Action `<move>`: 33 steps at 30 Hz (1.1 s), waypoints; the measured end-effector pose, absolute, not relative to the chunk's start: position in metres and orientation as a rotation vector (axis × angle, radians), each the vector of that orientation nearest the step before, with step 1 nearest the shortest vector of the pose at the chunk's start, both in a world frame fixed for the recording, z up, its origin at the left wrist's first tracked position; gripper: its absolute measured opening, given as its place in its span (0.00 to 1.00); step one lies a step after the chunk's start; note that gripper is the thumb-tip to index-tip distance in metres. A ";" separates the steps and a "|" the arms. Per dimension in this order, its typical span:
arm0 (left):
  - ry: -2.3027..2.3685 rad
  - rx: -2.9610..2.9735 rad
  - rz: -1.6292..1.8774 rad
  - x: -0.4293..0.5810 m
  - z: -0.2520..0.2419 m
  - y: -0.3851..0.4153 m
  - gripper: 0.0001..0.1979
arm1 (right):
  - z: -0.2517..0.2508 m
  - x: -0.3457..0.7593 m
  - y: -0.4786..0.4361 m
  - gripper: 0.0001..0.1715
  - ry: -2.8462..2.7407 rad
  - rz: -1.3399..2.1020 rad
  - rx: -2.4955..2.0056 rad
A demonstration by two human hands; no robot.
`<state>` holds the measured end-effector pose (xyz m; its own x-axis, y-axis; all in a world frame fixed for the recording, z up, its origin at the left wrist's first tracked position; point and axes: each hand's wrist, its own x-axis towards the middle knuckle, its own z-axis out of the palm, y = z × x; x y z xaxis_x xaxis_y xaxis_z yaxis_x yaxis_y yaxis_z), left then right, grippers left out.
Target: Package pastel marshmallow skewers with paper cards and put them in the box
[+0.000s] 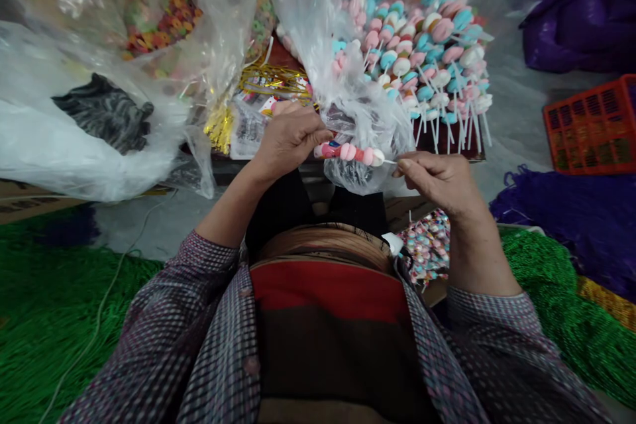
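Observation:
A marshmallow skewer (352, 154) with pink, red and white pieces lies nearly level between my two hands, in front of the table edge. My right hand (440, 179) is closed, pinching its white stick. At the other end, my left hand (293, 138) is closed in a pinch on what looks like a clear printed wrapper around the sweets; its fingertips are partly hidden. Just beyond my left hand are flat printed clear bags (248, 129) and gold twist ties (273, 83). A crumpled clear plastic bag (370, 109) sits right behind the skewer.
Many marshmallow skewers (427, 59) are piled at the back right. Bags of ring-shaped sweets (161, 20) stand at the back left. Wrapped skewers (426, 245) lie low by my right side. An orange crate (591, 126) and green strands (541, 298) are further right.

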<state>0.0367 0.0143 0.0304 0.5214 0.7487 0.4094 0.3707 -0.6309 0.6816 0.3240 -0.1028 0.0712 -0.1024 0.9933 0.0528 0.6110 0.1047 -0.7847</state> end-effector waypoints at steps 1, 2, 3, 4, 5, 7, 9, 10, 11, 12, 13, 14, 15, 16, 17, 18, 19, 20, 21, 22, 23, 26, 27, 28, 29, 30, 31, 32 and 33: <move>0.913 2.216 0.954 0.037 0.030 0.014 0.22 | 0.072 0.324 -0.103 0.28 -1.771 0.810 -1.580; 0.917 2.194 0.952 0.037 0.030 0.013 0.22 | 0.072 0.323 -0.104 0.28 -1.761 0.798 -1.578; 0.921 2.176 0.951 0.037 0.029 0.012 0.22 | 0.072 0.323 -0.104 0.27 -1.757 0.786 -1.561; 0.926 2.162 0.951 0.038 0.028 0.012 0.22 | 0.071 0.322 -0.104 0.26 -1.759 0.776 -1.537; 0.930 2.152 0.951 0.038 0.026 0.011 0.21 | 0.071 0.322 -0.103 0.25 -1.765 0.766 -1.514; 0.939 2.148 0.939 0.040 0.023 0.009 0.20 | 0.069 0.320 -0.102 0.22 -1.786 0.738 -1.488; 0.947 2.153 0.918 0.041 0.022 0.008 0.19 | 0.067 0.319 -0.102 0.20 -1.786 0.713 -1.503; 0.946 2.151 0.906 0.042 0.022 0.007 0.19 | 0.066 0.318 -0.102 0.19 -1.761 0.715 -1.515; 0.938 2.141 0.894 0.042 0.023 0.006 0.18 | 0.065 0.317 -0.103 0.18 -1.716 0.735 -1.522; 0.920 2.120 0.880 0.042 0.026 0.006 0.17 | 0.064 0.316 -0.103 0.16 -1.650 0.767 -1.521; 0.891 2.088 0.861 0.042 0.029 0.005 0.16 | 0.064 0.314 -0.104 0.15 -1.570 0.802 -1.510; 0.851 2.051 0.835 0.041 0.032 0.004 0.15 | 0.062 0.313 -0.104 0.14 -1.488 0.839 -1.484; 0.806 2.010 0.804 0.041 0.036 0.004 0.14 | 0.061 0.311 -0.104 0.14 -1.417 0.878 -1.450; 0.765 1.971 0.769 0.040 0.040 0.003 0.14 | 0.059 0.310 -0.104 0.14 -1.367 0.916 -1.419; 0.739 1.935 0.737 0.039 0.043 0.002 0.13 | 0.057 0.308 -0.104 0.14 -1.341 0.955 -1.400; 0.730 1.906 0.711 0.039 0.046 0.001 0.12 | 0.055 0.307 -0.104 0.15 -1.339 0.991 -1.393; 0.737 1.886 0.691 0.039 0.047 0.001 0.11 | 0.053 0.305 -0.104 0.16 -1.356 1.026 -1.397; 0.752 1.876 0.675 0.039 0.047 0.001 0.10 | 0.051 0.303 -0.104 0.17 -1.384 1.059 -1.406; 0.767 1.876 0.661 0.039 0.047 0.001 0.09 | 0.049 0.302 -0.104 0.19 -1.410 1.087 -1.415; 0.779 1.887 0.647 0.040 0.047 0.002 0.08 | 0.047 0.300 -0.105 0.21 -1.421 1.112 -1.415; 0.789 1.907 0.634 0.041 0.048 0.003 0.07 | 0.045 0.298 -0.105 0.22 -1.407 1.134 -1.403; 0.826 2.033 0.650 0.046 0.066 0.009 0.07 | 0.038 0.289 -0.105 0.22 -1.244 1.199 -1.335; 0.845 2.097 0.687 0.048 0.078 0.010 0.08 | 0.035 0.285 -0.105 0.22 -1.172 1.230 -1.304; 0.861 2.174 0.746 0.048 0.093 0.010 0.09 | 0.033 0.280 -0.104 0.22 -1.104 1.264 -1.269; 0.879 2.253 0.819 0.047 0.109 0.008 0.11 | 0.032 0.275 -0.103 0.22 -1.042 1.300 -1.233; 0.886 2.339 0.905 0.044 0.124 0.003 0.12 | 0.030 0.270 -0.102 0.21 -0.986 1.330 -1.194; 0.881 2.435 1.014 0.040 0.138 -0.005 0.12 | 0.030 0.266 -0.099 0.21 -0.930 1.350 -1.152; 0.855 2.527 1.150 0.034 0.147 -0.015 0.12 | 0.030 0.261 -0.097 0.21 -0.874 1.363 -1.108; 0.841 2.538 1.328 0.029 0.151 -0.026 0.12 | 0.031 0.257 -0.094 0.20 -0.822 1.370 -1.061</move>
<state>0.0285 -0.0256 0.1506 0.4487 0.5456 0.7078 0.4070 -0.8298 0.3817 0.2571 -0.0940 0.0310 0.0699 0.9895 -0.1267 -0.3545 -0.0941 -0.9303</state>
